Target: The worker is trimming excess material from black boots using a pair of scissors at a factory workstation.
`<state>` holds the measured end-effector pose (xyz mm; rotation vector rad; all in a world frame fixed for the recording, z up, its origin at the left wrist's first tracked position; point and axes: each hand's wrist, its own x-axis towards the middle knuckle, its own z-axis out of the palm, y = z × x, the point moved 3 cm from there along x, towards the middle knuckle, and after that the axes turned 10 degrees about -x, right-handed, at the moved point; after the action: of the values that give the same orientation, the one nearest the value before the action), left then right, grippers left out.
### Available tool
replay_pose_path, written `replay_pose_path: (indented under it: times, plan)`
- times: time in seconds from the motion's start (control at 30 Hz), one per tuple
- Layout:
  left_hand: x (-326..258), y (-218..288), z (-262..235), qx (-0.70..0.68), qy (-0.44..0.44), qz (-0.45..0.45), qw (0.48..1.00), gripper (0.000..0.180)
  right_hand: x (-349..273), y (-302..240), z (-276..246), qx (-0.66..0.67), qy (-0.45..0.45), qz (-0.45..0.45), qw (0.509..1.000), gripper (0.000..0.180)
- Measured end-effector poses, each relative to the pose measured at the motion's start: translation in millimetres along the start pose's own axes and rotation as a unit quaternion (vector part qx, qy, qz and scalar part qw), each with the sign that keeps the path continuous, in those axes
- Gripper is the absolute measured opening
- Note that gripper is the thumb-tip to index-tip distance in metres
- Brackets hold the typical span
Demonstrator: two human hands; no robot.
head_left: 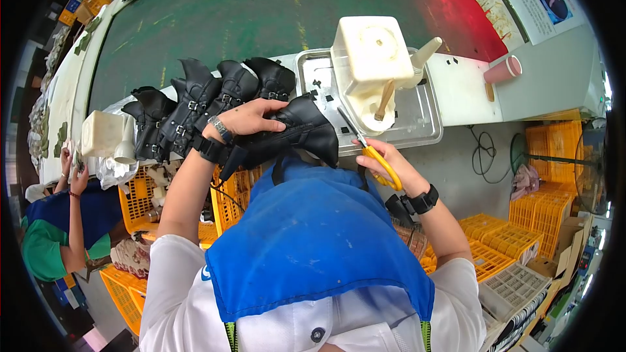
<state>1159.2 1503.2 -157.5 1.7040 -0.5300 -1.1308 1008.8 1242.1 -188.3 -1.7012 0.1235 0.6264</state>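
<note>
My left hand (251, 117) grips a black leather boot upper (316, 132) that lies on its side at the table's near edge. Its thumb and fingers press on the boot's shaft. In my right hand (403, 168) is a pair of scissors (380, 164) with yellow handles, the blades pointing up and left beside the boot's right end. Several more black boot uppers (225, 88) with straps and buckles stand in a row to the left, partly behind my left hand.
A metal tray (427, 114) holds a white, bottle-like container (372, 52), a brush (385, 101) and small black scraps. Beyond runs a green conveyor belt (261, 19). A pink cup (502, 70) lies right. Yellow crates (508, 234) stand below. At left, a co-worker (65, 241) works.
</note>
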Motion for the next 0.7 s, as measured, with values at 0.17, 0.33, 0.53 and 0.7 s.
replay_pose_path:
  times: [0.17,0.33,0.53,0.7]
  plan:
    - [-29.3,6.0,-15.3,0.071,0.093,0.062,0.991,0.060,-2.7,7.6,-5.5,0.040,0.063,-0.011,0.997,0.037]
    - [-131.5,16.1,-61.6,-0.028,0.434,0.165,0.885,0.054,-0.7,9.4,-7.4,0.050,0.098,0.002,0.994,0.039]
    - [-200.7,-32.8,-112.4,0.044,0.704,0.276,0.654,0.039,10.8,-1.5,-1.8,0.040,0.090,0.006,0.995,0.041]
    - [-150.0,-63.3,-96.4,0.428,0.628,0.052,0.648,0.048,20.3,-6.2,5.6,0.014,0.079,-0.003,0.997,0.041]
